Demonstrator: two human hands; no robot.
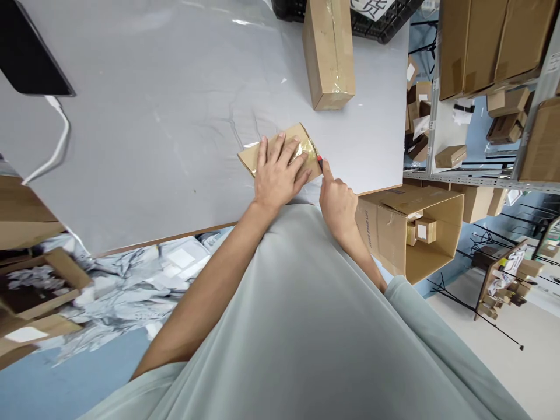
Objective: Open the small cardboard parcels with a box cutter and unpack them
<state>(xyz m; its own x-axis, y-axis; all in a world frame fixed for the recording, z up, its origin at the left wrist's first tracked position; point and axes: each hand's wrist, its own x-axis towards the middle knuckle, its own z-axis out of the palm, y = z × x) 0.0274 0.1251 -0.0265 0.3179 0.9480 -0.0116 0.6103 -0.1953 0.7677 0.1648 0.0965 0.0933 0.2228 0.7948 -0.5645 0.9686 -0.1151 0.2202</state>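
A small taped cardboard box lies at a slant near the front edge of the grey-white table. My left hand rests flat on top of it, fingers spread over cardboard and shiny tape. At the box's right end my right hand is closed around a small tool with a red and black tip, probably a box cutter. The index finger lies along it, and most of the tool is hidden in the hand. The tip touches or nearly touches the box's right edge.
A longer taped box stands farther back, beside a black crate. A black tablet with a white cable lies at left. Below the right edge is a large open carton holding small boxes; shelves stand beyond.
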